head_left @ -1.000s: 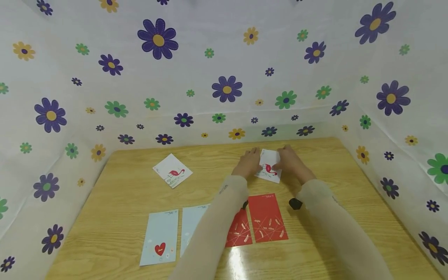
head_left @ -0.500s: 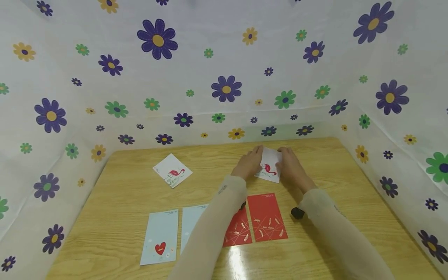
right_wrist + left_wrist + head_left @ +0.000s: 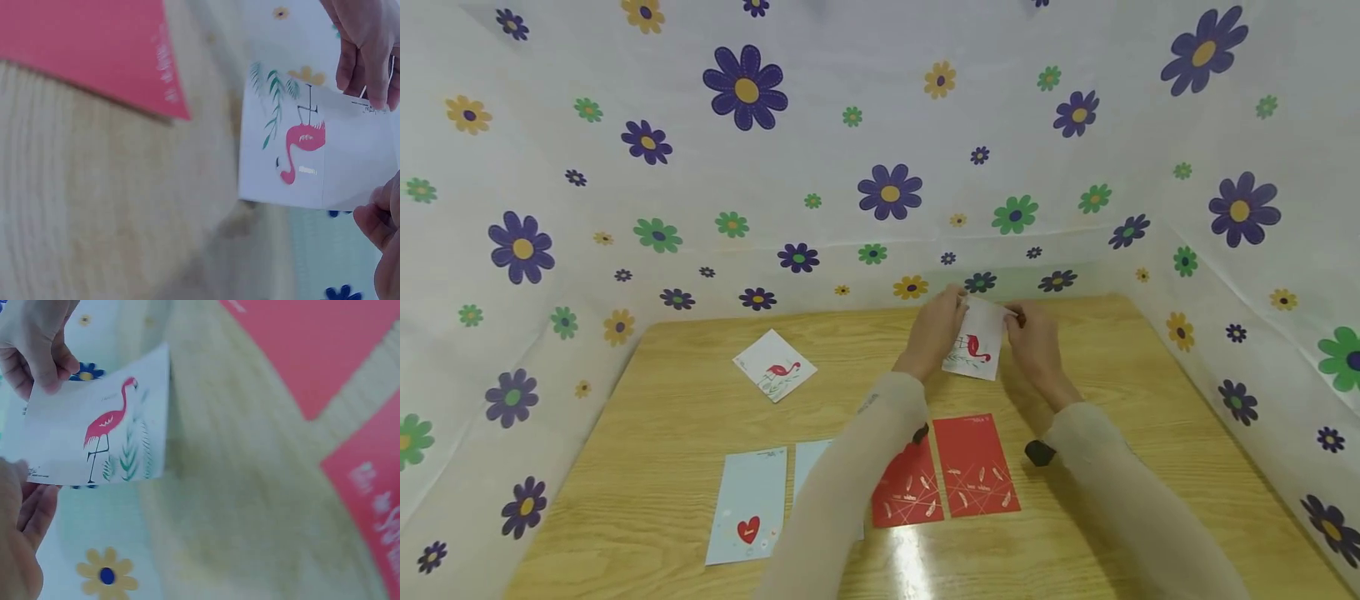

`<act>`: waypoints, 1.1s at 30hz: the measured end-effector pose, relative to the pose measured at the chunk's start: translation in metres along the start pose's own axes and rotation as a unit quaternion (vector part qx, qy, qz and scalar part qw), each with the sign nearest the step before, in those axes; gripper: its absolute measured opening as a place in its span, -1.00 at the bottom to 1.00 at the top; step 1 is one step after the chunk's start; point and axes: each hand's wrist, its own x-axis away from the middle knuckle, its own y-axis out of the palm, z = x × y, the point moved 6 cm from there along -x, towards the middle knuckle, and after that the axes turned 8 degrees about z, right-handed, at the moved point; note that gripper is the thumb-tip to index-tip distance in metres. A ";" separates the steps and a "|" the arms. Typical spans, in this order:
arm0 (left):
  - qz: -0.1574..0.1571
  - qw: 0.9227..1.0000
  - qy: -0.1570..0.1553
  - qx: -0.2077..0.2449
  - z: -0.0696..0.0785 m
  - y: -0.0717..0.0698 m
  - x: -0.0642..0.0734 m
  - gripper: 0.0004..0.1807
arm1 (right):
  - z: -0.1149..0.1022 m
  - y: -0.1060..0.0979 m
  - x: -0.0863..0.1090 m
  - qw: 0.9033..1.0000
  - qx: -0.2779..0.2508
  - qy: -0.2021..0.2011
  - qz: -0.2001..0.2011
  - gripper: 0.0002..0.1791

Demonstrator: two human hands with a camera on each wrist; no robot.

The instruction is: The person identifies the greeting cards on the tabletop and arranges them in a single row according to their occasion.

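A white card [image 3: 979, 337] printed with a pink flamingo and green leaves is tilted up near the table's back edge. My left hand [image 3: 934, 333] pinches its upper left corner between thumb and fingers, while my right hand [image 3: 1034, 346] pinches the upper right corner. In the left wrist view the card [image 3: 62, 431] bends slightly, with its free lower edge close over the wood. The right wrist view has the same card [image 3: 356, 150] with both hands at its far end.
Another flamingo card [image 3: 778, 367] lies turned at the back left. Two red cards [image 3: 976, 462] and two pale blue cards [image 3: 748, 500] lie in a front row, partly under the left sleeve [image 3: 850, 492]. Flower-printed cloth [image 3: 820, 167] walls the table's back and sides.
Both hands have moved up and back, and the flamingo card's top has risen between them. The right hand's grip has shifted to the upper right corner.
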 end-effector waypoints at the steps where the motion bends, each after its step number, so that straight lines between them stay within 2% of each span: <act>1: 0.017 1.000 0.007 0.009 0.003 -0.006 -0.002 -0.71 | -0.006 -0.004 -0.002 1.000 -0.002 -0.013 0.016 -0.79; 5: 0.065 0.996 0.044 0.050 0.016 -0.032 -0.006 -0.80 | -0.028 -0.023 -0.010 0.997 -0.023 -0.050 0.058 -0.85; 10: 0.092 0.989 0.074 0.088 0.031 -0.058 -0.008 -0.86 | -0.053 -0.048 -0.017 0.992 -0.041 -0.088 0.084 -0.89; 15: 0.102 0.985 0.076 0.117 0.045 -0.076 -0.004 -0.88 | -0.069 -0.069 -0.021 0.989 -0.038 -0.119 0.084 -0.90; 20: 0.100 0.981 0.083 0.143 0.063 -0.087 0.005 -0.90 | -0.076 -0.088 -0.020 0.991 -0.040 -0.106 0.073 -0.86; 25: 0.091 0.980 0.064 0.166 0.077 -0.090 0.011 -0.91 | -0.080 -0.106 -0.017 0.994 -0.045 -0.084 0.059 -0.83; 29: 0.069 0.978 0.024 0.195 0.081 -0.088 0.017 -0.91 | -0.082 -0.116 -0.012 0.996 -0.042 -0.074 0.035 -0.84; 33: 0.044 0.973 -0.019 0.225 0.082 -0.085 0.027 -0.89 | -0.082 -0.122 -0.006 0.998 -0.040 -0.058 0.003 -0.84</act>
